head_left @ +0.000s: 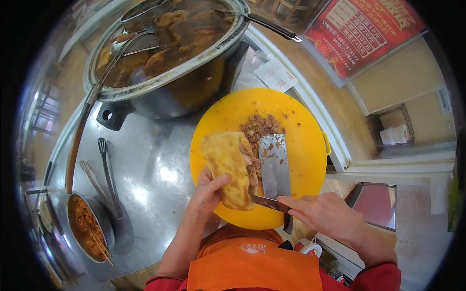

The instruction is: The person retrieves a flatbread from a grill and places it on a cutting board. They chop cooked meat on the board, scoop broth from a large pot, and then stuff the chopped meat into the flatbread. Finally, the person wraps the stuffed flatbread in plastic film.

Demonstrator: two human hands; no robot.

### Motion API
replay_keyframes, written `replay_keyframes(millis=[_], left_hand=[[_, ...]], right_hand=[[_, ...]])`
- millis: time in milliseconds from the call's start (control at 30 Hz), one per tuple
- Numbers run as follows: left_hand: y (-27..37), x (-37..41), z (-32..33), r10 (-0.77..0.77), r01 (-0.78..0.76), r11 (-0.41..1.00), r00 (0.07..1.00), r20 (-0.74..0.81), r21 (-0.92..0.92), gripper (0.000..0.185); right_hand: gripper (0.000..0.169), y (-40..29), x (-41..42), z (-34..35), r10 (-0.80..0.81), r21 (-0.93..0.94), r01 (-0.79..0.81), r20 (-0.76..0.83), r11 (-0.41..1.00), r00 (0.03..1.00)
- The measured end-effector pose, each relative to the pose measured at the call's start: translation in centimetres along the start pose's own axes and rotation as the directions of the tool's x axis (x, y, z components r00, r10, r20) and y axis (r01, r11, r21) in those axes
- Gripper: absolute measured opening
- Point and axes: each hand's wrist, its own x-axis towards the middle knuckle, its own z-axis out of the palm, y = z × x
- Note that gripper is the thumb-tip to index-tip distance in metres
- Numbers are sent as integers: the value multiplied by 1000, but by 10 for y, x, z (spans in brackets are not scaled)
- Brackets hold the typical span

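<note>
My left hand [207, 192] holds a browned flatbread [224, 167], thumb on its top face, above a round yellow cutting board [304, 152]. The bread is split along its right side, and chopped meat shows in the opening. My right hand [324, 216] grips a narrow knife-like blade [271, 203], whose tip meets the lower end of that opening. A cleaver [276, 167] with meat scraps on its blade lies on the board, its handle toward me. Beyond it is a heap of chopped meat [260, 125], partly hidden by the bread and cleaver.
A large dark pot [174, 94] of braised meat in broth stands at the back left, with a long-handled strainer [91, 98] across its rim. Tongs [107, 178] and a metal bowl [109, 227] of reddish sliced food with chopsticks sit on the steel table [156, 203]. A printed paper [276, 75] lies behind the board.
</note>
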Motion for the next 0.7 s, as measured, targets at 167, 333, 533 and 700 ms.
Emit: replay_keyframes(millis=[167, 333, 533, 700], left_hand=[[-5, -10, -16, -37, 33, 984, 999, -21, -176, 48], [-8, -15, -17, -70, 80, 988, 994, 82, -135, 52], [-18, -21, -3, -49, 52, 994, 998, 34, -100, 48], [-28, -20, -7, 24, -28, 969, 1000, -20, -245, 41]], right_hand=[[28, -10, -4, -44, 121, -16, -120, 162, 993, 979], [24, -8, 16, -62, 99, -82, -93, 67, 992, 993], [25, -13, 50, -57, -27, 9, 28, -95, 1000, 995], [29, -12, 62, -27, -70, 74, 88, -223, 993, 972]])
